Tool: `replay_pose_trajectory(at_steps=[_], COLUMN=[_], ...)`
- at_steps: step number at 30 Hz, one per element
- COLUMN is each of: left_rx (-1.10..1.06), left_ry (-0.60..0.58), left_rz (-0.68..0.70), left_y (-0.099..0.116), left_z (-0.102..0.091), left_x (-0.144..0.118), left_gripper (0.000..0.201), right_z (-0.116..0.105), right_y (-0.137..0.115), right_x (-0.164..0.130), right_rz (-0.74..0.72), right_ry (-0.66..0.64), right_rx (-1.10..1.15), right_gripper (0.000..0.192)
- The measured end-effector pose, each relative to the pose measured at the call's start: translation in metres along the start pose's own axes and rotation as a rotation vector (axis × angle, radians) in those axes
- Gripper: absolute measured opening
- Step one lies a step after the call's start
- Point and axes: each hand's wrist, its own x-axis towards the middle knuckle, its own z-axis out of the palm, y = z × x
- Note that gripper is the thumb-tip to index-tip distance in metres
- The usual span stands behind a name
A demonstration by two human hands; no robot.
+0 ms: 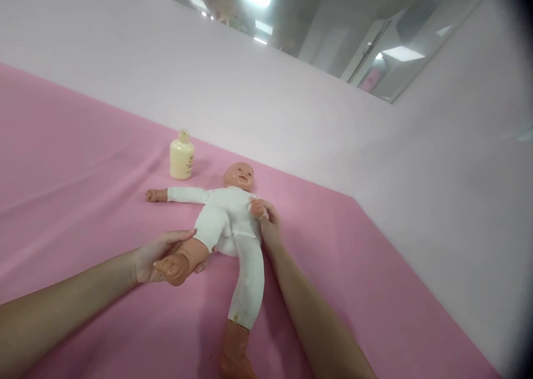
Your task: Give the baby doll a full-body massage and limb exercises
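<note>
A baby doll (241,215) with a white cloth body lies on its back, head pointing away from me. My left hand (156,257) wraps around the doll's bent leg (194,254) near the lower shin, with fingertips showing beneath it. The doll's other leg (250,279) stretches toward me. On the right side of the body, my right hand (271,220) grips the doll's arm close to its small fist (257,208); part of that arm is hidden. The doll's other arm (187,194) extends out to the left.
A pale yellow bottle (181,159) stands upright left of the doll's head. Everything rests on a pink-covered surface (104,212), slightly wrinkled at left. White walls (233,90) border it behind and right, with a glass window (325,29) above.
</note>
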Motion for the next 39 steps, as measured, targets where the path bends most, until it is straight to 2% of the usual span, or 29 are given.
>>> replay_pose_trajectory(at_steps=[3,7,12,18,23,28,31,33,36,39], left_rx=[-0.025,-0.008,0.018,0.104,0.162,0.212,0.264,0.346,0.542,0.640], left_ry=[0.061,0.092,0.056,-0.194,-0.402,-0.556,-0.547,-0.493,-0.392,-0.385], left_rz=[-0.029,-0.025,-0.056,-0.096,-0.138,-0.212,-0.294,-0.328,-0.307,-0.274], left_y=[0.000,0.000,0.000,0.000,0.000,0.003,0.004,0.004,0.002,0.001], left_z=[0.007,0.010,0.005,0.002,0.000,0.005,0.009,0.011,0.012,0.013], left_x=[-0.001,0.000,0.001,0.001,0.001,-0.002,-0.005,-0.006,-0.007,-0.006], left_gripper=[0.053,0.052,0.058,0.056,0.051,0.043,0.042,0.039,0.027,0.020], right_z=[-0.002,-0.003,-0.003,-0.003,-0.004,-0.003,-0.002,-0.003,-0.007,-0.012], right_y=[0.000,-0.002,-0.003,0.004,0.012,0.011,0.010,0.012,0.020,0.028], right_x=[0.001,0.000,-0.001,0.002,0.005,0.006,0.006,0.007,0.013,0.018], right_rz=[-0.059,-0.041,-0.048,0.024,0.003,0.134,0.153,0.169,0.230,0.267], right_ry=[-0.070,-0.082,-0.078,-0.017,0.085,0.184,0.254,0.287,0.341,0.364], right_rx=[-0.097,-0.151,-0.141,-0.043,0.069,0.186,0.210,0.221,0.236,0.227], right_gripper=[0.025,0.032,0.032,0.035,0.041,0.047,0.045,0.045,0.046,0.041])
